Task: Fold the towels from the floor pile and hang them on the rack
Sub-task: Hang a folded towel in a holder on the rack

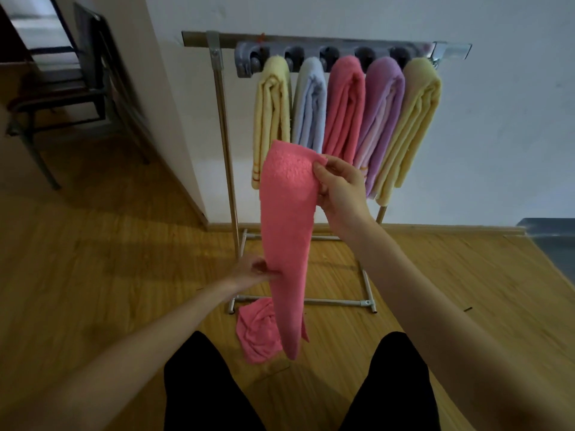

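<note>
A long pink towel (287,231) hangs lengthwise in front of me, its lower end trailing near the floor. My right hand (339,185) pinches its top corner high up. My left hand (252,272) grips its left edge about halfway down. Another crumpled pink towel (255,331) lies on the wooden floor below. Behind stands the metal rack (224,126), whose grey clip bar (311,52) holds several folded towels: yellow (270,113), pale blue (309,107), pink (343,107), purple (379,119) and yellow (410,126).
The rack's base tubes (336,302) lie on the floor just beyond the crumpled towel. A dark chair (62,98) stands at the back left, beside a wall corner (174,113). My legs in black trousers (199,387) fill the bottom of the view.
</note>
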A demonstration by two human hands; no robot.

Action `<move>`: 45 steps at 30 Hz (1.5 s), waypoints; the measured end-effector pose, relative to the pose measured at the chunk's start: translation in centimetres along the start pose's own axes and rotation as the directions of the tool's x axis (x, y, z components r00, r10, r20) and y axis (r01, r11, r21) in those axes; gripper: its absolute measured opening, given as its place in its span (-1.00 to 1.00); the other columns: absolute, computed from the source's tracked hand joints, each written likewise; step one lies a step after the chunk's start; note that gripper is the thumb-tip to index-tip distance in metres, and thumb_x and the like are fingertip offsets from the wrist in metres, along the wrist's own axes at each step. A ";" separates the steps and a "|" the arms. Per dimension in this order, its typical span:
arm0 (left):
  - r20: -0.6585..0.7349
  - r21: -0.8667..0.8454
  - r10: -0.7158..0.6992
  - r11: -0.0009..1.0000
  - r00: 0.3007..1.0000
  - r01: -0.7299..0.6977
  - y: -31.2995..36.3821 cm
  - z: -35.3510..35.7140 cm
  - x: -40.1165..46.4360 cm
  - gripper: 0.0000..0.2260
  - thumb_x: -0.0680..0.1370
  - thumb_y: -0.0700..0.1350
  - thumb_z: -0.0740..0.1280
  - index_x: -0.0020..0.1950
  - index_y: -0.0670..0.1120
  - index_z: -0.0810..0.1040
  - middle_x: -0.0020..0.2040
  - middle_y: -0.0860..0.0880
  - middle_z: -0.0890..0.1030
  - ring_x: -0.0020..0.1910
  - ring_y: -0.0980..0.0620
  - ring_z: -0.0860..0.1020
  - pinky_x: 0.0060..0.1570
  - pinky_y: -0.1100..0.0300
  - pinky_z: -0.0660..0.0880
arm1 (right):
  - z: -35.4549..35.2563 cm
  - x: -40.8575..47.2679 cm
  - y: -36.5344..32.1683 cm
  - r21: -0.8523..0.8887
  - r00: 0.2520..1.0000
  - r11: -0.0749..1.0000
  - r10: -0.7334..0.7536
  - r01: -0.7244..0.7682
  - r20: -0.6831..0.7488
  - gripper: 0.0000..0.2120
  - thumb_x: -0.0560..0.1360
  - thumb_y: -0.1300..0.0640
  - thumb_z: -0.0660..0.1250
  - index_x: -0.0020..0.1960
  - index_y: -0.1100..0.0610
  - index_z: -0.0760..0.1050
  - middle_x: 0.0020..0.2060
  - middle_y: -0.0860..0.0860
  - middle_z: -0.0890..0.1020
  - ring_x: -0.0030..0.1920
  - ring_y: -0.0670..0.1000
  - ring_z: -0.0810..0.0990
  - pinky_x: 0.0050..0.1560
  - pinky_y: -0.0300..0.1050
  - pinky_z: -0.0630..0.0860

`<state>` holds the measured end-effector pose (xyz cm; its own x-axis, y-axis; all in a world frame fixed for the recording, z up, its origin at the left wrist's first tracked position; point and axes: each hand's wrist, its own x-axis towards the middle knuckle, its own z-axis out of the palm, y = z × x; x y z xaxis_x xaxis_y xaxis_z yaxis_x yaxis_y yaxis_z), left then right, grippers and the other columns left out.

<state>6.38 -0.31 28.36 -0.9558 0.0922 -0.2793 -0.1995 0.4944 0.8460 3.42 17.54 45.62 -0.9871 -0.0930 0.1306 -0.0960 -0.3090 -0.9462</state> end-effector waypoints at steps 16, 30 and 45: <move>0.174 -0.068 0.038 0.997 0.984 -0.026 4.1 -1.6 1.2 -0.79 0.44 0.01 0.44 0.02 -0.04 0.64 0.04 -0.03 0.61 0.08 -0.01 0.54 0.25 -0.01 0.42 | -12.5 -2.4 11.9 0.009 0.697 0.925 0.293 -0.379 -0.655 -0.74 0.49 0.45 0.16 0.10 0.19 0.33 0.02 0.16 0.52 0.04 0.11 0.56 0.05 0.03 0.59; 0.601 0.154 0.088 0.962 0.795 -0.223 12.8 -4.1 -0.8 -0.90 0.55 -0.09 0.34 -0.08 -0.01 0.65 -0.20 0.12 0.62 -0.18 0.20 0.58 -0.14 0.30 0.44 | -7.9 -4.3 11.6 -0.756 0.898 0.650 0.284 0.076 0.335 -0.50 0.39 0.48 0.13 0.28 0.18 0.43 0.21 0.09 0.54 0.24 0.03 0.49 0.24 -0.05 0.46; 0.505 0.165 0.112 0.961 0.856 -0.223 11.9 -7.0 -2.4 -0.83 0.57 -0.11 0.29 0.06 -0.15 0.62 -0.08 -0.01 0.63 -0.10 0.10 0.61 -0.11 0.30 0.51 | -7.4 -2.5 6.4 -0.501 0.755 0.865 0.352 -0.036 0.553 -0.55 0.43 -0.01 0.40 -0.04 0.42 0.48 -0.19 0.12 0.56 -0.17 0.07 0.53 -0.19 -0.10 0.46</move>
<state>4.74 -0.66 42.28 -0.7311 0.5708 -0.3738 0.0568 0.5969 0.8003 4.29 22.81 37.01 -0.7081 -0.7026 -0.0704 -0.1116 0.2098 -0.9713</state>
